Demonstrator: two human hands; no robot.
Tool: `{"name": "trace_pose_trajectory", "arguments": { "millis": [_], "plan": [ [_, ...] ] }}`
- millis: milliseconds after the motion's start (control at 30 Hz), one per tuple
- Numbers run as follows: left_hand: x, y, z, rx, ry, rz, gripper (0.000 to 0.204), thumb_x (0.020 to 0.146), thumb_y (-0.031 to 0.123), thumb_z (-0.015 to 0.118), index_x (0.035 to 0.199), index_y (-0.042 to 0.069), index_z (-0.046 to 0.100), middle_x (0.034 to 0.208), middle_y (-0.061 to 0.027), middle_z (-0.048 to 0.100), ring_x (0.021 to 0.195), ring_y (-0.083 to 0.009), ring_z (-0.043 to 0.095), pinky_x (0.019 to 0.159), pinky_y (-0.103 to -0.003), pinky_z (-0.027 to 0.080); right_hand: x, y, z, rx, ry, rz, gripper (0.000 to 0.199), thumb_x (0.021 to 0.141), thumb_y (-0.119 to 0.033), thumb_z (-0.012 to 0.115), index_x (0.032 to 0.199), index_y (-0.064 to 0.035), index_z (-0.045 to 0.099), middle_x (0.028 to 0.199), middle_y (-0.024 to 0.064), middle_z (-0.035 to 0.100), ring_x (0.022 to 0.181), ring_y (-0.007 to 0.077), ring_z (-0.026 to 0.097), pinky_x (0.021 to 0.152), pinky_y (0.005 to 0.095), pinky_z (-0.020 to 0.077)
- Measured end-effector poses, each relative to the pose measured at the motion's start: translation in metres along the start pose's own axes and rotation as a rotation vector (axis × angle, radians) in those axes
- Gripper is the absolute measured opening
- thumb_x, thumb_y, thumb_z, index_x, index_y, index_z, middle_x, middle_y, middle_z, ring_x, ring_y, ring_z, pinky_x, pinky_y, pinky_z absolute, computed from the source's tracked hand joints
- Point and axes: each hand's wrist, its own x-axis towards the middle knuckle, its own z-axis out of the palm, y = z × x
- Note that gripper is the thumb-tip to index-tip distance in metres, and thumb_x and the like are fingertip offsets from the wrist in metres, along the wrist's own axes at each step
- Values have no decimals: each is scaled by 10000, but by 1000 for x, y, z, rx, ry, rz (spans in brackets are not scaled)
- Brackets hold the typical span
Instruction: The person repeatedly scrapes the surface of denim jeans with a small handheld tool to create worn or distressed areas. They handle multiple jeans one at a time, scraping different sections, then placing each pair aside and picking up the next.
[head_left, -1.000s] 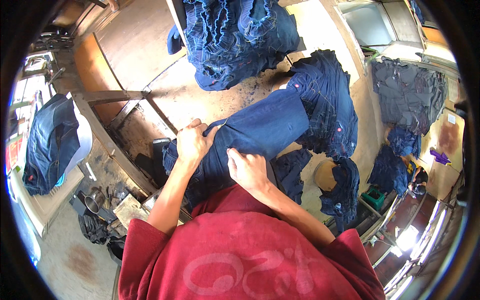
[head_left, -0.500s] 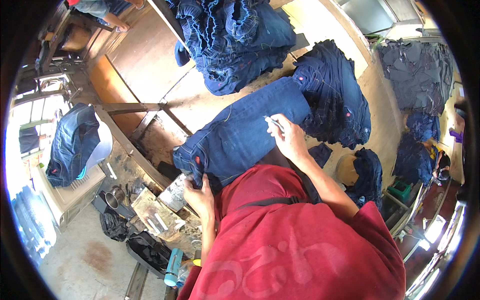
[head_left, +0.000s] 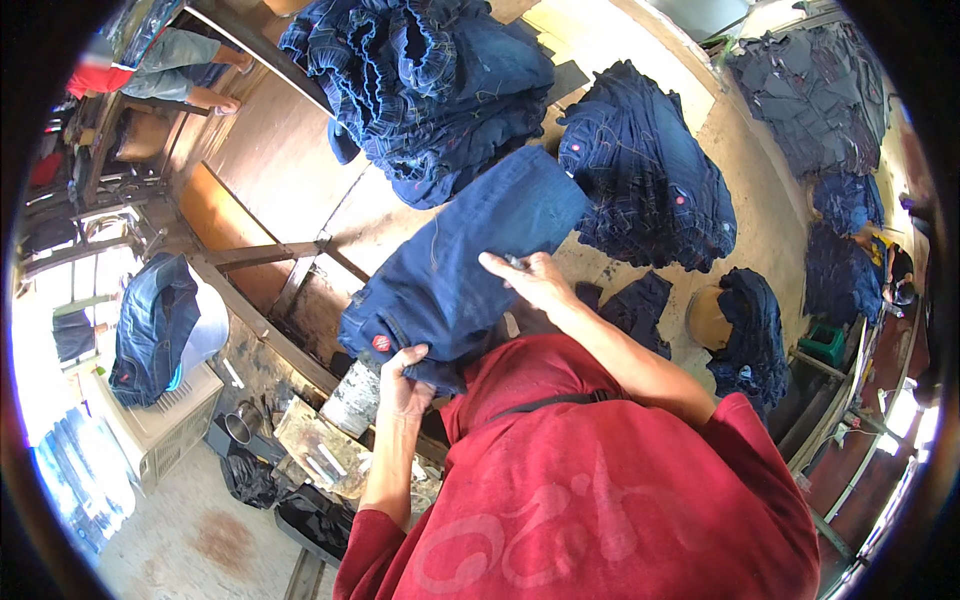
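Observation:
A pair of dark blue jeans lies stretched over the wooden work surface in front of me. My left hand grips the waistband end, near a small red tag. My right hand rests on the middle of the jeans, pinching a small metal tool whose shape I cannot make out. My red shirt fills the lower part of the view.
A big heap of jeans lies at the back, another pile to the right, more piles lower right. A denim piece drapes a white box at left. A seated person is upper left. Clutter lies below the table.
The view has swung toward my left. My left hand went down to the waistband end and now grips it. My right hand stays on the jeans' middle.

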Motion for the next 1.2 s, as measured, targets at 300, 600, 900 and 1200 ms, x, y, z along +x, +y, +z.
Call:
{"name": "trace_pose_trajectory", "arguments": {
  "millis": [300,600,900,1200],
  "plan": [
    [-15,-10,-5,354,105,-86,382,789,-4,737,1148,-135,727,1078,-210,804,943,-324,799,885,-442,656,-37,7,8,93,-21,-201,420,983,-402,808,727,-111,646,718,-56,554,695,79,482,645,333,399],
    [-33,-13,-11,202,44,-28,629,757,-103,690,1383,-94,627,1226,-199,775,1074,-326,779,1006,-445,627,-65,1,2,122,-125,-276,393,1003,-343,802,711,-150,623,673,-103,495,618,38,419,562,286,312],
    [-40,-5,-9,267,49,-140,504,780,-7,701,1265,-143,680,1184,-244,781,1061,-356,782,1031,-481,611,-60,9,7,186,-119,-216,358,1006,-338,794,749,-124,666,662,-87,511,615,47,436,567,305,332],
    [-50,0,6,293,45,-51,468,754,-75,707,1219,-130,710,1141,-236,792,1039,-341,789,995,-468,629,-63,9,8,218,-124,-225,371,1018,-310,794,727,-179,606,646,-121,476,555,15,387,500,268,271]
  ]
}}
